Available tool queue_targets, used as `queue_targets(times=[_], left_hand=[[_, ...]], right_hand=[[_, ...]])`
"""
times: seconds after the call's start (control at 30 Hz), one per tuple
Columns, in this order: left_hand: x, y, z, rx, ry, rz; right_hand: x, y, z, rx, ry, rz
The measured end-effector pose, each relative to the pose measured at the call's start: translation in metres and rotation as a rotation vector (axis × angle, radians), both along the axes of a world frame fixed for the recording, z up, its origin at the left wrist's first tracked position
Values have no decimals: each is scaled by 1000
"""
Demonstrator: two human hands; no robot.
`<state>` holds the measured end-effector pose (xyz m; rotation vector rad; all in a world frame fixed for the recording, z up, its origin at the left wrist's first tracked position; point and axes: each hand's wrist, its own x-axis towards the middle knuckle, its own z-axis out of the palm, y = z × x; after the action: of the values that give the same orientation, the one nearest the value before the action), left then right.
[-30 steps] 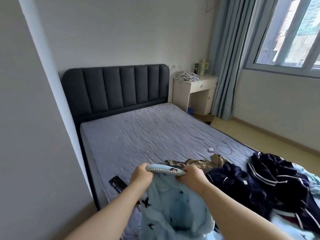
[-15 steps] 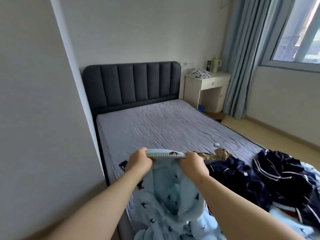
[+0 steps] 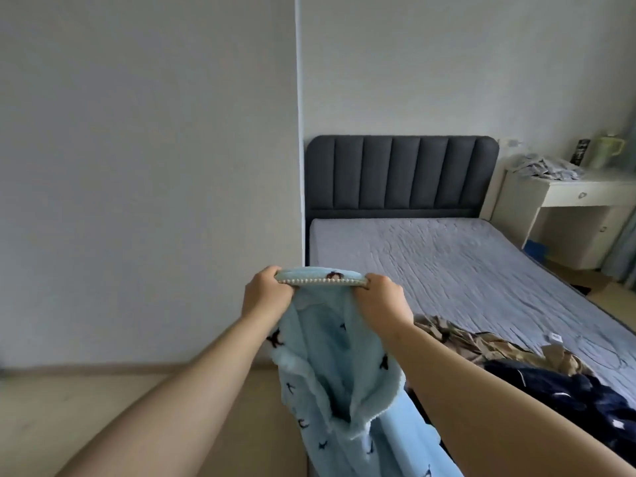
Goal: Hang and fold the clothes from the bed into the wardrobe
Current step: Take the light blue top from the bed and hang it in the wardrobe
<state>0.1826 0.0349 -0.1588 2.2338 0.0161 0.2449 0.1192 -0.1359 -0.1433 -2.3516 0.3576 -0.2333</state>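
Pale grey walls (image 3: 137,166) and a tan floor (image 3: 69,407) frame a bedroom. A light blue fleece garment (image 3: 330,373) is held up in the air just off the near left corner of the bed (image 3: 447,263). It is fluffy and printed with small dark bird-like shapes. A row of pearl-like beads trims its top edge, which is pulled straight and taut while the rest hangs in soft, deep folds toward the floor.

The left hand (image 3: 266,290) grips the left end of that edge, fingers curled over the top. The right hand (image 3: 380,301) clamps the right end the same way. The hands are apart by the width of the edge, and both bare forearms stretch forward.

On the near end of the bed lies a crumpled khaki garment (image 3: 481,342). Touching it is a navy garment (image 3: 568,401) with thin white piping. The bed's grey quilted cover is wrinkled. Its dark grey headboard (image 3: 402,173) is padded in vertical channels with rounded corners. Beside it, a white worktop (image 3: 585,191) carries a pale crumpled heap (image 3: 543,166) and a pale green jug (image 3: 607,151).
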Motion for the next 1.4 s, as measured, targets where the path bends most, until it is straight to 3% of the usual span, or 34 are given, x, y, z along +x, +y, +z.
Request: queue_targets(times=[0.23,0.67,0.8,0.93,1.0,1.07,1.17,1.3,1.4], left_hand=[[-20,138,11,-40,-6,253],[-110,457,39,13,-60,694],[-145,544,46,175,-42,774],[-179,624,54,681,140,886],[-197,661,51,802,224,949],[-215,702,48,631,292,1042],[-238,757,49,87,287,1156],[-247,807,50,-532,48,1208],[-252,840,52,-733,-5,1233]], right_hand=[[28,121,15,-36,-33,273],[39,458,31,61,-57,733],[31,557,33,127,-82,823],[19,649,40,270,-104,900],[12,690,44,347,-101,934],[6,732,47,420,-56,979],[-2,794,47,442,-5,1081],[-4,871,42,492,36,1194],[2,930,41,536,106,1258]])
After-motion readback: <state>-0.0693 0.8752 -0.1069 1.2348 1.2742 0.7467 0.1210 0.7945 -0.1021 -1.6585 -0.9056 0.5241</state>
